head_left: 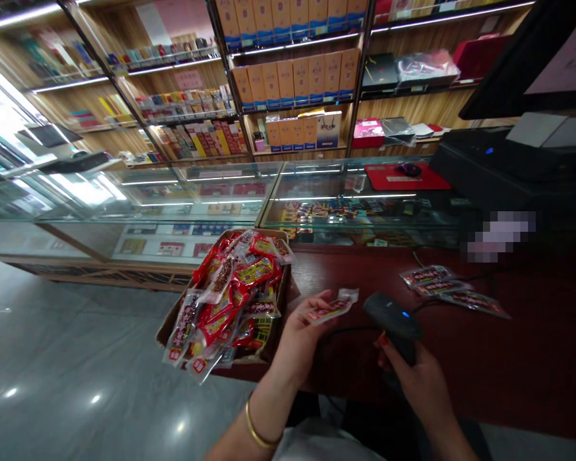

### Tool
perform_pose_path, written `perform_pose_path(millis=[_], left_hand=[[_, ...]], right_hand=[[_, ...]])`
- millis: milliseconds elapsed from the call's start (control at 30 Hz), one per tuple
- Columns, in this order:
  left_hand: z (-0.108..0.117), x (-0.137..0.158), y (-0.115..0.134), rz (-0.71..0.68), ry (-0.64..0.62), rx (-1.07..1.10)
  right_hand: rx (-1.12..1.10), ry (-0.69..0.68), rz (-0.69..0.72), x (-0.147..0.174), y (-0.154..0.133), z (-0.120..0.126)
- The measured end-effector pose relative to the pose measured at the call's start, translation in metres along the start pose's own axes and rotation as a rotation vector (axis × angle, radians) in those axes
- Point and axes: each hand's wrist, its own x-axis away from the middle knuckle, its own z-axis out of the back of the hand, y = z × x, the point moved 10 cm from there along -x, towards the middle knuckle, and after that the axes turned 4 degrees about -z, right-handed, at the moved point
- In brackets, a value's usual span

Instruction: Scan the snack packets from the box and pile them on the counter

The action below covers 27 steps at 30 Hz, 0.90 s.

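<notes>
Scanner (391, 317) just right of little packet (333, 309)

A brown table (461, 358) lies ahead, a box of packs (164, 331) at left. The right hand (420, 378) wraps the scanner's handle. The left hand (302, 326) pinches the packet, its long side slanting up toward the scanner.

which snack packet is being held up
The clear-edged packet pinched in the left hand, beside the scanner. It alone is held; the other packets lie heaped in the cardboard box or loose on the dark red counter.
</notes>
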Motion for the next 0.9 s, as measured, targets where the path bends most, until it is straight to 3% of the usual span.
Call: perform_pose_path(millis=[100, 200, 400, 500, 633, 700, 900], left_hand=[[0.015, -0.015, -0.056, 0.093, 0.105, -0.043], [0.029, -0.031, -0.082, 0.217, 0.115, -0.050], [0.039, -0.049, -0.077, 0.311, 0.067, -0.023], [0.041, -0.053, -0.073, 0.225, 0.031, -0.250], [0.038, -0.060, -0.057, -0.053, -0.004, -0.506], [0.038, -0.063, -0.052, -0.137, 0.006, -0.527], [0.056, -0.067, -0.060, -0.102, 0.157, -0.357]], right_hand=[[-0.076, -0.004, -0.007, 0.001, 0.003, 0.005], [-0.083, 0.005, -0.013, 0.001, 0.005, 0.010], [-0.022, -0.036, 0.024, -0.003, 0.009, 0.004], [-0.014, -0.070, 0.028, -0.005, 0.013, -0.001], [0.038, -0.108, 0.036, -0.008, 0.016, -0.005], [0.059, -0.113, 0.039, -0.010, 0.017, -0.006], [0.038, -0.078, 0.031, -0.012, 0.021, -0.006]])
